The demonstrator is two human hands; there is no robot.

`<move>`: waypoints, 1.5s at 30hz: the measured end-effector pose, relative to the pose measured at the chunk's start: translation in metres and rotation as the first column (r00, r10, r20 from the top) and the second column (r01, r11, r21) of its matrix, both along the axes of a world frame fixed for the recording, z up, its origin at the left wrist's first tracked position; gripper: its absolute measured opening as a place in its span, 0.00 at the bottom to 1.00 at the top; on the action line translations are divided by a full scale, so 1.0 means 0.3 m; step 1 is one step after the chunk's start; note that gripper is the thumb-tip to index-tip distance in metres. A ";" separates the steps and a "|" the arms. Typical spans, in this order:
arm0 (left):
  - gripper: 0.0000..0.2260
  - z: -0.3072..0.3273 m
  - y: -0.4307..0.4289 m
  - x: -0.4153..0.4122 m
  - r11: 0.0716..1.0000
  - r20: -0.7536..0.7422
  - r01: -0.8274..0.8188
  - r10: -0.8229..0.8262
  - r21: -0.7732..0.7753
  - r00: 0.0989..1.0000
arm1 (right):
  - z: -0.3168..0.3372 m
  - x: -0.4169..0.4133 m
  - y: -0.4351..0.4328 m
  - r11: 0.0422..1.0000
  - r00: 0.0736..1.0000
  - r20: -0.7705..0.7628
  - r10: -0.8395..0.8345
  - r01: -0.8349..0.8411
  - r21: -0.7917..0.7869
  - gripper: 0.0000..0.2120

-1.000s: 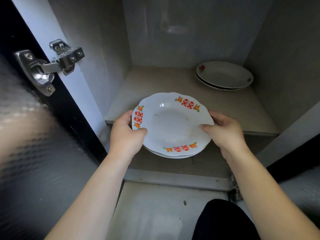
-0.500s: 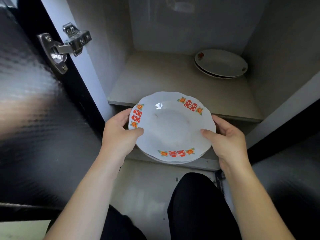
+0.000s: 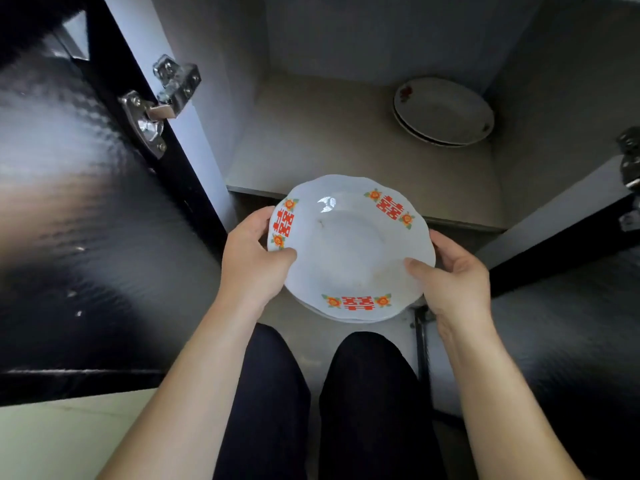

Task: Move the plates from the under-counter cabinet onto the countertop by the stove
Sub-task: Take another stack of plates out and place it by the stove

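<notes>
My left grip (image 3: 254, 258) and right grip (image 3: 453, 278) clasp opposite rims of the plates (image 3: 349, 251), held before the shelf (image 3: 311, 140); more plates (image 3: 445, 110) sit at its back right.

We see a white scalloped plate (image 3: 349, 251) with red double-happiness characters flanked by orange flowers with green leaves. Two off-white plates (image 3: 445, 112) at the back carry small red flowers. The cabinet door (image 3: 86, 220) is glossy black, its hinge (image 3: 162, 102) silver, the shelf (image 3: 311, 140) pale grey.
</notes>
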State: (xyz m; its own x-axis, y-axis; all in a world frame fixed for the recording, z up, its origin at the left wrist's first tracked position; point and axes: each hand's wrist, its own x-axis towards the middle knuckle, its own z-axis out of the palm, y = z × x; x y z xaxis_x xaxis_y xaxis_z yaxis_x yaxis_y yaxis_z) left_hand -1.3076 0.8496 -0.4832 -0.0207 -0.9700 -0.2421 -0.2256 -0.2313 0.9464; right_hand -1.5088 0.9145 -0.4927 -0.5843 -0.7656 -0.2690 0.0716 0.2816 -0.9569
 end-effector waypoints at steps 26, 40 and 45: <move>0.25 1.367 0.479 0.254 0.964 0.081 -0.250 0.243 0.095 0.967 | 1.388 0.241 0.319 0.954 0.964 -0.010 0.267 -0.262 0.147 0.24; 0.25 1.668 0.593 0.551 0.868 -0.082 -0.487 0.481 -0.100 0.873 | 1.674 0.513 0.259 0.890 0.885 0.098 0.456 -0.451 -0.069 0.20; 0.25 1.699 0.586 0.778 0.832 -0.147 -0.543 0.526 -0.114 0.837 | 1.726 0.732 0.181 0.837 0.832 0.093 0.547 -0.540 -0.092 0.20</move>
